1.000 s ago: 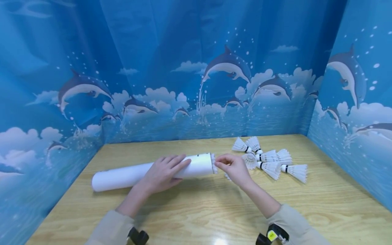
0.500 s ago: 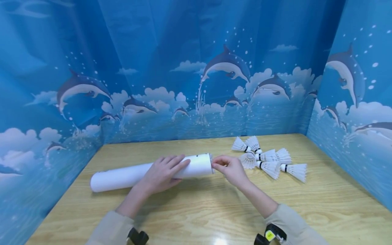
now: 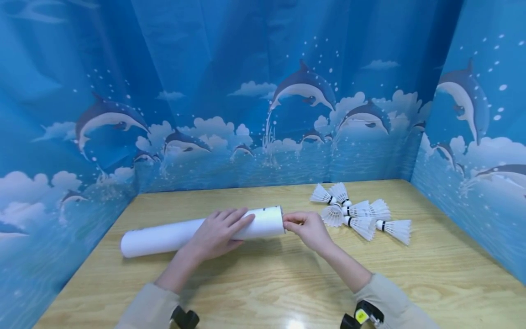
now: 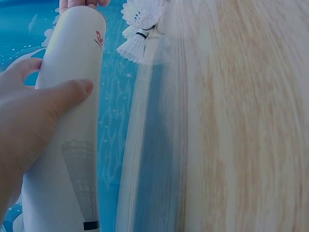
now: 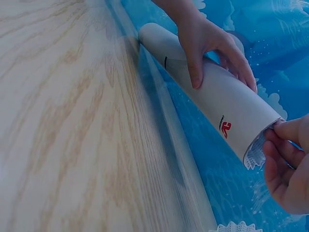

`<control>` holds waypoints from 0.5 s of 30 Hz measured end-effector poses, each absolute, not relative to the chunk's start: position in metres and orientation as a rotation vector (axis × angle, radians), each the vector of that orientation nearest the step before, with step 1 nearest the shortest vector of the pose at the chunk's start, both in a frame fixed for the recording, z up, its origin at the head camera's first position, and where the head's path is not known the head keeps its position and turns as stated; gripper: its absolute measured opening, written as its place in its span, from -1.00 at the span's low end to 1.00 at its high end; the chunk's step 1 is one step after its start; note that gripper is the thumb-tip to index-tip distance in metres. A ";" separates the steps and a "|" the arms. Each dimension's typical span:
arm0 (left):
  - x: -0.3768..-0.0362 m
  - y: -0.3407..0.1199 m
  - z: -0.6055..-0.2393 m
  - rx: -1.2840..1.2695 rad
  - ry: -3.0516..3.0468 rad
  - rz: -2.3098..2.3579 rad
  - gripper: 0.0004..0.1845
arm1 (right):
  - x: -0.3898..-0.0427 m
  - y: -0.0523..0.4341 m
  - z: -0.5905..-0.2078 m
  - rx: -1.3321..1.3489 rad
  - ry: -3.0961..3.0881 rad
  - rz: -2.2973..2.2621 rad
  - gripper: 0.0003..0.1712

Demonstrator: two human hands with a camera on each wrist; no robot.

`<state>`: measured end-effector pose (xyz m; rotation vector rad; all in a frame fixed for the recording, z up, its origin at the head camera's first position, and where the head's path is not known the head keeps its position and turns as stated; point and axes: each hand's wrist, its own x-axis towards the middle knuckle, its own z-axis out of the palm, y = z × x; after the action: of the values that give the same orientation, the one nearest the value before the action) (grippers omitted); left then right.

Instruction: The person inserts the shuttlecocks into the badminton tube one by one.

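A long white tube lies on its side on the wooden table. My left hand is curled over its right half, thumb on the near side and fingers over the top. My right hand is at the tube's open right end and pinches a white shuttlecock. The shuttlecock is almost wholly inside, and only the edge of its feather skirt shows at the mouth. The tube carries a small red logo near that end.
Several loose white shuttlecocks lie in a heap just right of my right hand. Blue dolphin-print curtains wall the table at the back and on both sides. Bare tabletop lies in front of the tube.
My right hand has moved left to the tube's mouth, and the shuttlecock's skirt has slid further inside. The left hand and tube have hardly moved.
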<state>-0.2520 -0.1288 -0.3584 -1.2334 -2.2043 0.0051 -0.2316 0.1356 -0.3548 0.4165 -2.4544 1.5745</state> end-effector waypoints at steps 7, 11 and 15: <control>-0.252 -0.129 -0.358 -1.236 -2.203 -0.003 -0.16 | -0.230 0.138 -0.352 0.467 -2.493 1.597 -0.87; -0.252 -0.129 -0.357 -1.241 -2.205 -0.005 -0.15 | -0.230 0.141 -0.350 0.504 -2.505 1.634 -0.84; -0.253 -0.129 -0.357 -1.240 -2.211 -0.007 -0.14 | -0.230 0.147 -0.350 0.504 -2.512 1.664 -0.80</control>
<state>-0.2529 -0.1294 -0.3572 -1.2399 -2.2106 -0.0074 -0.2305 0.1465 -0.3498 0.5040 -2.5115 1.6645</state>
